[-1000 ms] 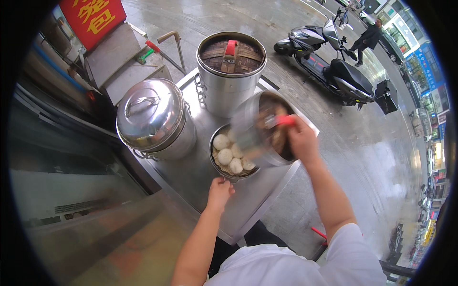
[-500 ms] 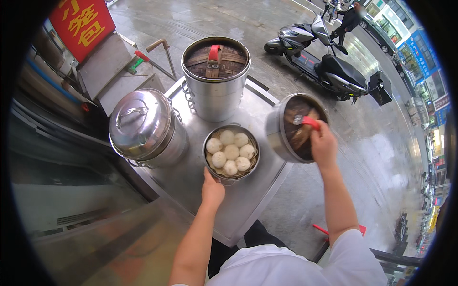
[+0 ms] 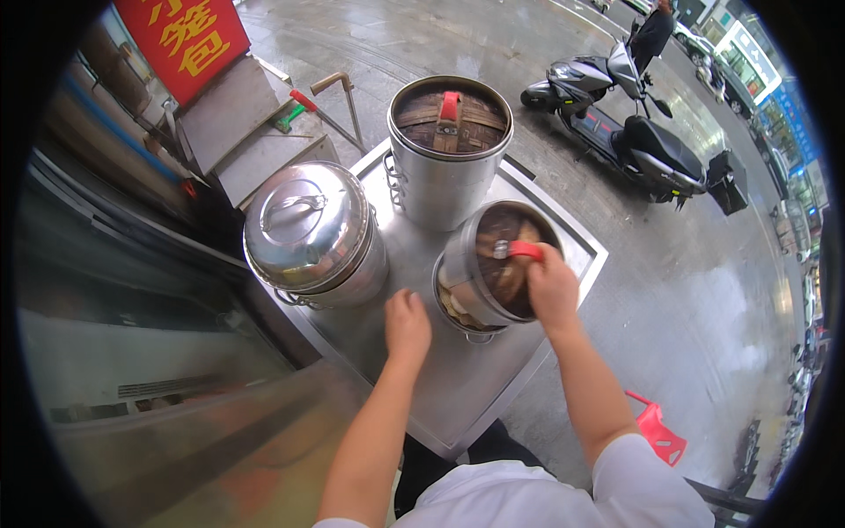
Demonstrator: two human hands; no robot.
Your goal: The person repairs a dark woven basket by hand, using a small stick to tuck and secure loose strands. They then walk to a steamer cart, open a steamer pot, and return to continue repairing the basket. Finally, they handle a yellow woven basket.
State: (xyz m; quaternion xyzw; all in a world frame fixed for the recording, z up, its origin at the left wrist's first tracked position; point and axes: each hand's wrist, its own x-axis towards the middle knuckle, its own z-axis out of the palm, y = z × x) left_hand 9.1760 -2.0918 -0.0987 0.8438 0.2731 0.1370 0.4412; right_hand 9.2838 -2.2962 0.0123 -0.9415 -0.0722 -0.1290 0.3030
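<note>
My right hand [image 3: 553,286] grips the red strap handle [image 3: 525,251] of a round, dark woven bamboo lid [image 3: 506,282] set in a deep metal ring. It is tilted over a metal steamer basket [image 3: 480,337] of white buns [image 3: 458,306], hiding most of them. To the basket's left hovers my left hand [image 3: 408,327], fingers loosely curled together with nothing visible in them, apart from the basket. Behind stands a tall metal steamer [image 3: 444,189] with a similar bamboo lid and red handle. On the left is a pot with a shiny domed metal lid [image 3: 304,224].
Everything stands on a metal-topped table [image 3: 422,387] with a raised rim. A red sign [image 3: 185,44] and a grey cart [image 3: 233,132] are at far left. On the wet pavement a scooter [image 3: 625,132] is parked, a person [image 3: 653,35] beyond it. A red plastic object [image 3: 660,434] lies at right.
My right hand has brought the bamboo-lidded ring left, over the bun basket. My left hand has let go of the basket and sits to its left. The whole view has shifted.
</note>
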